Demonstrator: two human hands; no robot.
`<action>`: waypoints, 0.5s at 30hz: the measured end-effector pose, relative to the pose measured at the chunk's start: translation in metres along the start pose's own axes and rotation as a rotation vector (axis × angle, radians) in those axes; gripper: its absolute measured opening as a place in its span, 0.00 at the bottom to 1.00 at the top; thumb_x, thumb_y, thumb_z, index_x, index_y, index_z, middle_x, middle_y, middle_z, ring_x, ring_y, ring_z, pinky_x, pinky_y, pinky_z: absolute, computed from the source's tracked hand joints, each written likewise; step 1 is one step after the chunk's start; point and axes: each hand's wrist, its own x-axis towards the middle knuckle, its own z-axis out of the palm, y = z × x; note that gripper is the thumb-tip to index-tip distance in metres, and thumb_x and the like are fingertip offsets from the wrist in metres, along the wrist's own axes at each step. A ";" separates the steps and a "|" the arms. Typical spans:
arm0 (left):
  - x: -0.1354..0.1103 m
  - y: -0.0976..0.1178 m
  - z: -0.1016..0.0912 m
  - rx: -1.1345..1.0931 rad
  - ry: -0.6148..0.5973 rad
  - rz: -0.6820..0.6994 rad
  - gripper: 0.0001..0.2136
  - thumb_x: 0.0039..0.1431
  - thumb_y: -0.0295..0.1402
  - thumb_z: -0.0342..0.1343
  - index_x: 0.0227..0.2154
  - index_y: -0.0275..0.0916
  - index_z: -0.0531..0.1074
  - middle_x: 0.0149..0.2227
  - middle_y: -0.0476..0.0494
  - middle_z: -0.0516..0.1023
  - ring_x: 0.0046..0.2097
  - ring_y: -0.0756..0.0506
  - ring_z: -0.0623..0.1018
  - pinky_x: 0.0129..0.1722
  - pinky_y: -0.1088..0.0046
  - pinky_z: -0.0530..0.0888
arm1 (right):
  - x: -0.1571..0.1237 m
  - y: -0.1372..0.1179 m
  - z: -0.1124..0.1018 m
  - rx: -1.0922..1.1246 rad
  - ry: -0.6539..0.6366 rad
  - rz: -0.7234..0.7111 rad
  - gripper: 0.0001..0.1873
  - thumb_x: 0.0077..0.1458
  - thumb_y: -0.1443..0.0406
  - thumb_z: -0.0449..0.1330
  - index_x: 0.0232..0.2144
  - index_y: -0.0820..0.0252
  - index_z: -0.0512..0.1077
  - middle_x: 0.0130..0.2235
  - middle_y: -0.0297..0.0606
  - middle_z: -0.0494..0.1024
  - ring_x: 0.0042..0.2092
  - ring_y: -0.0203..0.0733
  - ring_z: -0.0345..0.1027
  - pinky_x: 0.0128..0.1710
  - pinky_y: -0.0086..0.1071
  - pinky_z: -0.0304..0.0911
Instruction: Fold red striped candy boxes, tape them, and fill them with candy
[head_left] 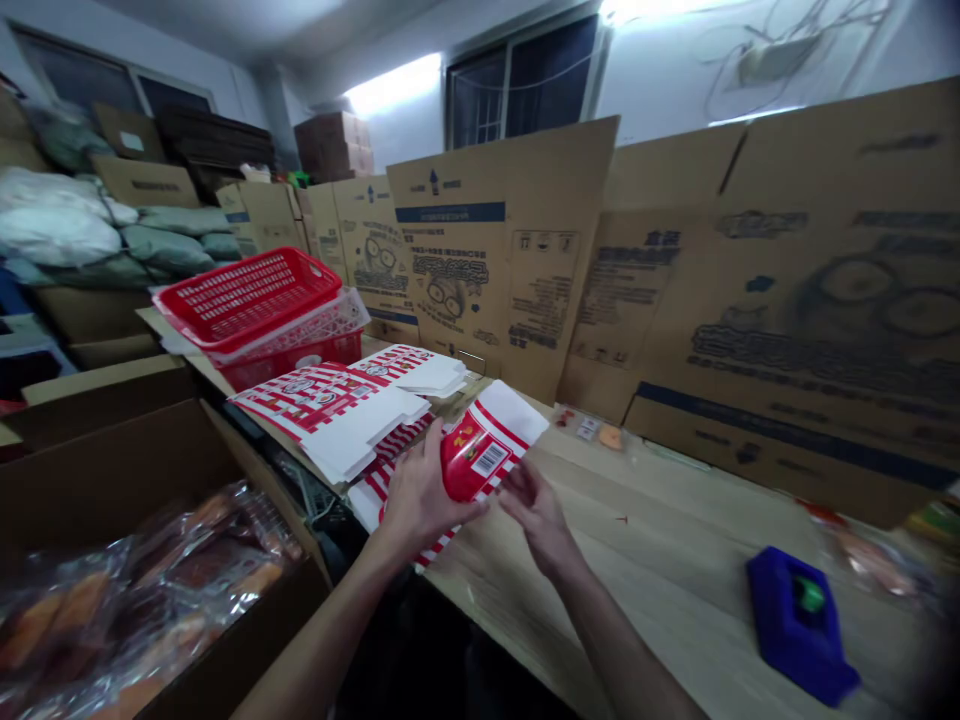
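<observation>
A red-and-white striped paper carton (477, 458) with a barcode label is held tilted above the front edge of the table. My left hand (421, 495) grips its left side, thumb stretched along the bottom. At the lower right edge, the curled fingers of my right hand (534, 505) close on the carton, with their tips partly hidden. Just beyond my left hand lie stacks of flat striped cartons (360, 415), some overlapping.
Red plastic baskets (255, 295) stand stacked at the table's far left. An open cardboard box (247, 490) at lower left holds clear-wrapped packets (202, 570). A blue tape dispenser (799, 625) sits at right. Large cardboard sheets (510, 270) line the table's back; small packets (592, 428) lie before them.
</observation>
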 end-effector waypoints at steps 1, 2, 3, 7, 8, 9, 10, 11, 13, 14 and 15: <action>-0.006 0.005 0.003 -0.035 0.000 0.006 0.52 0.37 0.45 0.67 0.63 0.34 0.48 0.56 0.28 0.69 0.55 0.31 0.72 0.51 0.56 0.69 | -0.010 0.004 0.005 0.051 -0.037 0.043 0.32 0.42 0.58 0.71 0.50 0.55 0.68 0.51 0.44 0.76 0.52 0.51 0.70 0.54 0.47 0.64; -0.012 0.009 0.006 -0.073 -0.002 0.003 0.51 0.37 0.44 0.68 0.63 0.34 0.49 0.56 0.29 0.69 0.55 0.31 0.72 0.51 0.55 0.69 | -0.017 0.008 0.008 0.085 -0.041 0.064 0.30 0.42 0.58 0.71 0.48 0.56 0.70 0.50 0.44 0.77 0.51 0.51 0.71 0.53 0.47 0.65; -0.018 0.011 0.009 -0.117 -0.005 -0.009 0.50 0.37 0.42 0.68 0.62 0.35 0.50 0.56 0.29 0.69 0.55 0.31 0.72 0.52 0.54 0.69 | -0.023 0.010 0.010 0.100 -0.018 0.071 0.28 0.42 0.58 0.71 0.47 0.56 0.71 0.49 0.43 0.78 0.49 0.50 0.72 0.53 0.46 0.65; -0.033 0.001 0.018 -0.434 -0.038 -0.090 0.46 0.39 0.37 0.68 0.62 0.36 0.52 0.52 0.34 0.74 0.51 0.36 0.75 0.50 0.57 0.72 | -0.038 0.011 -0.001 0.059 0.106 0.078 0.22 0.40 0.60 0.72 0.40 0.58 0.76 0.43 0.41 0.81 0.44 0.50 0.75 0.48 0.43 0.69; -0.036 -0.003 0.019 -0.530 -0.057 -0.105 0.44 0.39 0.36 0.68 0.60 0.36 0.56 0.49 0.36 0.76 0.48 0.37 0.77 0.48 0.60 0.73 | -0.042 0.011 -0.005 0.044 0.123 0.084 0.20 0.41 0.60 0.72 0.38 0.59 0.77 0.42 0.41 0.81 0.42 0.49 0.76 0.46 0.42 0.70; -0.038 -0.007 0.020 -0.628 -0.086 -0.120 0.39 0.39 0.36 0.68 0.57 0.36 0.62 0.46 0.38 0.78 0.45 0.38 0.79 0.46 0.62 0.75 | -0.045 0.011 -0.009 0.030 0.136 0.093 0.18 0.41 0.60 0.71 0.37 0.59 0.77 0.40 0.41 0.82 0.40 0.48 0.76 0.44 0.41 0.70; -0.041 -0.011 0.021 -0.733 -0.120 -0.147 0.33 0.39 0.36 0.68 0.51 0.36 0.68 0.42 0.40 0.80 0.42 0.39 0.80 0.43 0.64 0.76 | -0.049 0.011 -0.013 0.022 0.141 0.102 0.16 0.42 0.60 0.71 0.36 0.59 0.78 0.39 0.41 0.82 0.39 0.48 0.76 0.42 0.40 0.71; -0.043 -0.013 0.023 -0.845 -0.159 -0.188 0.26 0.39 0.36 0.68 0.44 0.35 0.72 0.38 0.41 0.81 0.38 0.40 0.80 0.40 0.65 0.76 | -0.053 0.011 -0.016 0.021 0.145 0.108 0.15 0.43 0.60 0.71 0.35 0.59 0.78 0.38 0.40 0.82 0.37 0.47 0.76 0.41 0.39 0.71; -0.049 -0.017 0.025 -1.072 -0.218 -0.292 0.15 0.40 0.38 0.68 0.30 0.35 0.75 0.30 0.44 0.81 0.31 0.43 0.79 0.33 0.69 0.75 | -0.060 0.013 -0.019 0.032 0.142 0.131 0.14 0.43 0.60 0.71 0.34 0.60 0.79 0.36 0.40 0.83 0.35 0.46 0.76 0.38 0.38 0.71; -0.052 -0.018 0.027 -1.171 -0.231 -0.343 0.14 0.40 0.38 0.69 0.26 0.35 0.74 0.27 0.45 0.80 0.28 0.45 0.78 0.30 0.71 0.74 | -0.064 0.014 -0.019 0.043 0.139 0.149 0.14 0.42 0.60 0.71 0.33 0.60 0.79 0.36 0.40 0.83 0.35 0.46 0.77 0.38 0.38 0.71; -0.055 -0.019 0.028 -1.249 -0.228 -0.384 0.14 0.40 0.38 0.69 0.23 0.35 0.72 0.24 0.47 0.79 0.25 0.47 0.77 0.27 0.73 0.73 | -0.067 0.014 -0.019 0.058 0.134 0.172 0.14 0.42 0.60 0.71 0.33 0.60 0.79 0.35 0.40 0.83 0.34 0.46 0.77 0.37 0.38 0.71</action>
